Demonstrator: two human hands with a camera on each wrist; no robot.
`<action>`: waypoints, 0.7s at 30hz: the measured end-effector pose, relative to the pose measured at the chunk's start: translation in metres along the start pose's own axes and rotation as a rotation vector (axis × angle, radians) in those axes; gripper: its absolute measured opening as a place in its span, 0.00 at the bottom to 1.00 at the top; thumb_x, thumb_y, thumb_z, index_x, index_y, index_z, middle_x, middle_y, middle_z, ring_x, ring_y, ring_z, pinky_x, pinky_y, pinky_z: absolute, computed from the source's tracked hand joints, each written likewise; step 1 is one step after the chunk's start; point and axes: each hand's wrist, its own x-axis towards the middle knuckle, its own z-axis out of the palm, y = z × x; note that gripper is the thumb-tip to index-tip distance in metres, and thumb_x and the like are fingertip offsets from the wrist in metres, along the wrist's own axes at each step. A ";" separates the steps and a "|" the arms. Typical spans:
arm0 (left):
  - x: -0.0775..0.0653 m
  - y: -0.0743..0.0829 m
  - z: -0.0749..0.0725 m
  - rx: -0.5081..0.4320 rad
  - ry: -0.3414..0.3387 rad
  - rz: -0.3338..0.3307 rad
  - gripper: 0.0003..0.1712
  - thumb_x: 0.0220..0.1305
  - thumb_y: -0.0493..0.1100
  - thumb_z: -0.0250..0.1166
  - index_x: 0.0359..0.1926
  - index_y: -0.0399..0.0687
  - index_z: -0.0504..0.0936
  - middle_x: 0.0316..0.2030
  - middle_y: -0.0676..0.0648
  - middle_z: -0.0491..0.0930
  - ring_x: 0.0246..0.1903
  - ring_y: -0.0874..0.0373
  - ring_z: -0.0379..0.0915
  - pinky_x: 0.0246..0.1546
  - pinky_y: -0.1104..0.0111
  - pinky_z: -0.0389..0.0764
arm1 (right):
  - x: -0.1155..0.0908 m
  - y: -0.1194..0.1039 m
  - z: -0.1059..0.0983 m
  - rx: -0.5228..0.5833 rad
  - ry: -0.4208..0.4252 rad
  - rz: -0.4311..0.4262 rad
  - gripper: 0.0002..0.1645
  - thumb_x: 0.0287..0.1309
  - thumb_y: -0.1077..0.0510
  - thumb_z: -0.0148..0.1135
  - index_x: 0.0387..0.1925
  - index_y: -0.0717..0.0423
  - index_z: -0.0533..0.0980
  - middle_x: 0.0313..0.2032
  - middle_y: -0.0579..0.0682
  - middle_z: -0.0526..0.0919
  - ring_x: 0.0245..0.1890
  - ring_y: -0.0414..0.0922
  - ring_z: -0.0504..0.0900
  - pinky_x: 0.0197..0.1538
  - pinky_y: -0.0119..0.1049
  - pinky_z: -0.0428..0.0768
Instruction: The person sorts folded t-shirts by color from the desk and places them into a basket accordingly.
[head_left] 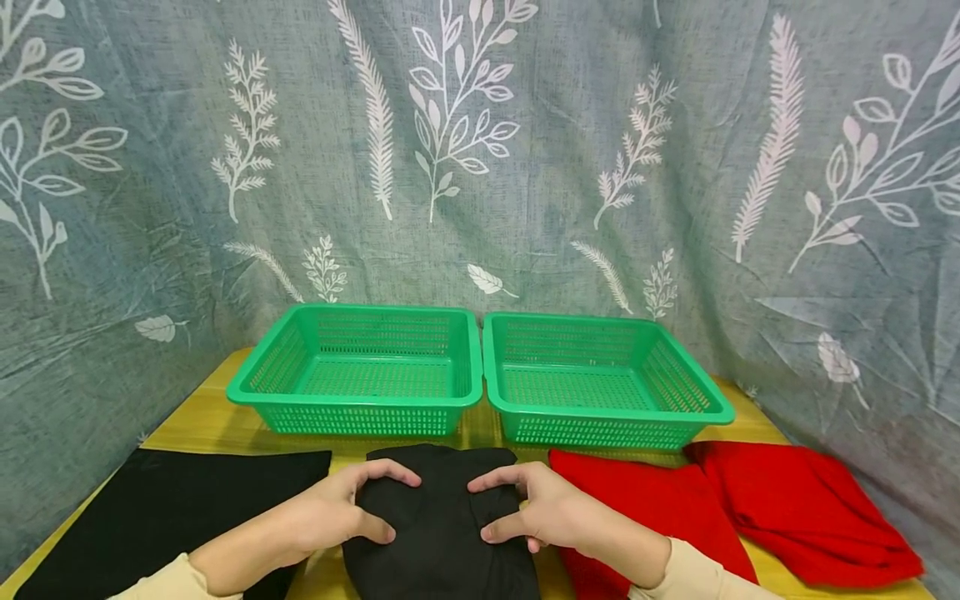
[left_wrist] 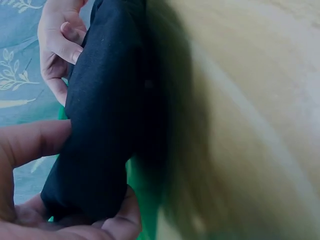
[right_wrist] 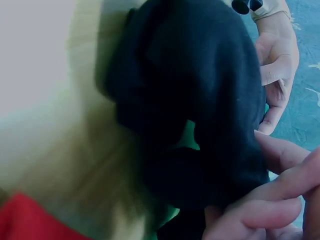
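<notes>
A folded black cloth (head_left: pixel 446 525) lies in front of me between my hands, its far edge near the two baskets. My left hand (head_left: pixel 337 508) grips its left side, thumb and fingers spread apart over the top. On the opposite side my right hand (head_left: pixel 543 504) holds the cloth in a similar way. The left wrist view has the black cloth (left_wrist: pixel 102 100) bulging up between the fingers, some of which reach under its edge. In the right wrist view the black cloth (right_wrist: pixel 220 90) hangs in a loose fold beside the right fingers; some fingertips are hidden behind it.
Two green plastic baskets (head_left: pixel 360 400) (head_left: pixel 600 414) stand side by side at the back of the yellow table (head_left: pixel 217 425). Another black cloth (head_left: pixel 180 500) lies flat at left. Two red cloths (head_left: pixel 645 500) (head_left: pixel 810 508) lie at right. A patterned grey-green curtain (head_left: pixel 525 208) hangs behind.
</notes>
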 end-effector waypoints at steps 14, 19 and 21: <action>-0.016 0.043 -0.018 0.051 0.030 0.145 0.34 0.65 0.33 0.73 0.71 0.42 0.74 0.59 0.39 0.85 0.52 0.51 0.88 0.50 0.62 0.90 | -0.005 -0.039 -0.021 -0.009 -0.001 -0.113 0.33 0.61 0.59 0.79 0.68 0.47 0.81 0.50 0.56 0.87 0.13 0.42 0.67 0.23 0.32 0.72; -0.020 0.058 -0.024 0.081 0.054 0.183 0.35 0.66 0.33 0.72 0.71 0.42 0.73 0.58 0.40 0.85 0.52 0.50 0.88 0.51 0.60 0.90 | -0.003 -0.055 -0.027 -0.045 0.011 -0.147 0.33 0.61 0.57 0.79 0.68 0.44 0.81 0.56 0.56 0.85 0.15 0.43 0.67 0.24 0.33 0.73; -0.021 0.063 -0.026 0.087 0.064 0.190 0.35 0.66 0.33 0.72 0.72 0.42 0.73 0.57 0.40 0.86 0.52 0.50 0.88 0.51 0.59 0.90 | -0.002 -0.061 -0.029 -0.051 0.016 -0.154 0.33 0.61 0.57 0.79 0.68 0.43 0.81 0.56 0.57 0.84 0.16 0.43 0.67 0.25 0.33 0.73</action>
